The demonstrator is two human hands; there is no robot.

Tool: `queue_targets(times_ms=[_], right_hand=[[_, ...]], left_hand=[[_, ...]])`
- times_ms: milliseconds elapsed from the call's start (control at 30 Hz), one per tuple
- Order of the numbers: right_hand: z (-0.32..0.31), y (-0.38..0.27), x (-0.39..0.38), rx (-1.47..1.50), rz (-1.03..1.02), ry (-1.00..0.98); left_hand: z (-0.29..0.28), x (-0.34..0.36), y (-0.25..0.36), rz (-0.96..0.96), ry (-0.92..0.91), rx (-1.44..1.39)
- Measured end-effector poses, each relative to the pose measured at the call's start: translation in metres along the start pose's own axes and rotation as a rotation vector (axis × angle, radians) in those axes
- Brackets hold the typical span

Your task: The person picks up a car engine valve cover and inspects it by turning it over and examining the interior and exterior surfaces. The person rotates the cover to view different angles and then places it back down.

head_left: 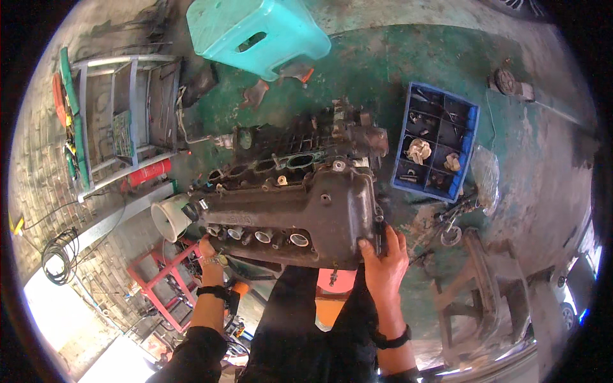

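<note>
A dark, greasy engine valve cover (262, 214) with a row of round plug holes lies across in front of me, above my knees. My right hand (386, 262) grips its right end, thumb on the top face and fingers along the side. At the lower left end, my left hand (207, 250) holds its edge, with the fingertips partly hidden by the cover. Just behind it sits a grimy engine part (281, 163) with oval ports along its length. Whether the cover rests on that part or is apart from it, I cannot tell.
A blue divided tray (401, 182) with small parts and crumpled paper lies to the right. A turquoise stool (287, 35) stands at the far side. Left are a metal ladder (134, 105), a pale bucket (167, 222) and a red frame (153, 284). A grey metal casting (488, 293) lies at the right.
</note>
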State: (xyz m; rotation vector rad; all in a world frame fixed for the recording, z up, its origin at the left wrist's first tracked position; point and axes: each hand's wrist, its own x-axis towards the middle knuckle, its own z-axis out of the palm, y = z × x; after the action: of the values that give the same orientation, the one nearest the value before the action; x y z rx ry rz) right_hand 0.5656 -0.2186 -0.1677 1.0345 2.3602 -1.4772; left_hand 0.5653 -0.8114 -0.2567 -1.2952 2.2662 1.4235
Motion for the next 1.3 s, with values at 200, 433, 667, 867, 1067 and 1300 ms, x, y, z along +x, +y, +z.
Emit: queue_targets(times_ms=[200, 433, 667, 867, 1067, 1300], right_hand=[[-0.001, 0.009, 0.003, 0.022, -0.030, -0.004], [0.000, 0.010, 0.004, 0.166, 0.106, -0.034], [0.003, 0.008, 0.007, 0.256, 0.034, -0.032], [0.001, 0.024, 0.012, 0.201, -0.010, -0.100], [-0.001, 0.040, 0.023, 0.540, 0.160, -0.184], [0.000, 0.051, 0.039, 0.582, 0.088, -0.279]], left_hand=[[-0.004, 0.013, -0.017, -0.068, 0.164, 0.009], [0.001, 0.004, -0.015, -0.092, 0.107, -0.123], [0.009, 0.000, -0.008, -0.078, 0.101, -0.135], [0.026, -0.021, 0.017, -0.032, 0.062, -0.136], [0.024, -0.029, 0.032, -0.156, 0.018, -0.393], [0.027, -0.045, 0.051, -0.245, 0.219, -0.271]])
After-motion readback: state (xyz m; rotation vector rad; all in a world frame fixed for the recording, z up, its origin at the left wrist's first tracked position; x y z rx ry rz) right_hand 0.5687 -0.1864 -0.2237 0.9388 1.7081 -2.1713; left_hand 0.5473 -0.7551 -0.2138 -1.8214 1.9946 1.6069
